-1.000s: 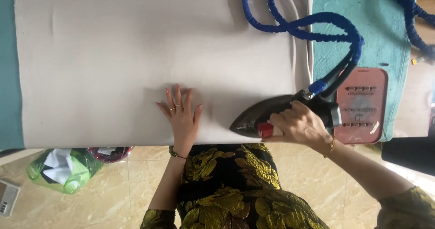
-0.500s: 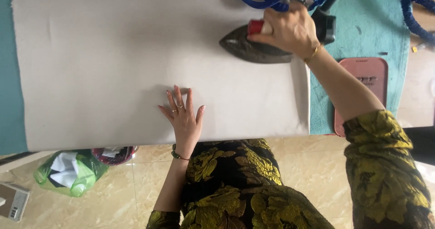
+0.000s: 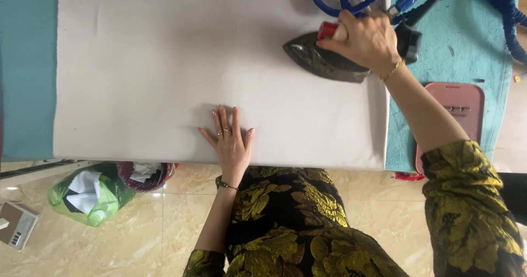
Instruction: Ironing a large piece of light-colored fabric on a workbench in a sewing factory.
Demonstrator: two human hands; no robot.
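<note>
A large pale grey cloth (image 3: 164, 68) lies flat over a teal padded table (image 3: 27, 79). My left hand (image 3: 230, 140) rests palm down on the cloth near its front edge, fingers spread, with rings and a bracelet. My right hand (image 3: 365, 41) grips the handle of a dark iron (image 3: 324, 60), which sits on the cloth at the far right, nose pointing left. A blue braided hose (image 3: 351, 0) loops up from the iron's back end.
A pink iron rest pad (image 3: 466, 104) lies on the teal cover to the right. On the tiled floor below the table stand a green bag (image 3: 90, 192) of scraps, a red-rimmed bin (image 3: 145, 173) and a small box (image 3: 16, 225).
My right hand has carried the iron from the cloth's front right edge to the far right part of the cloth. My left hand has stayed flat in place.
</note>
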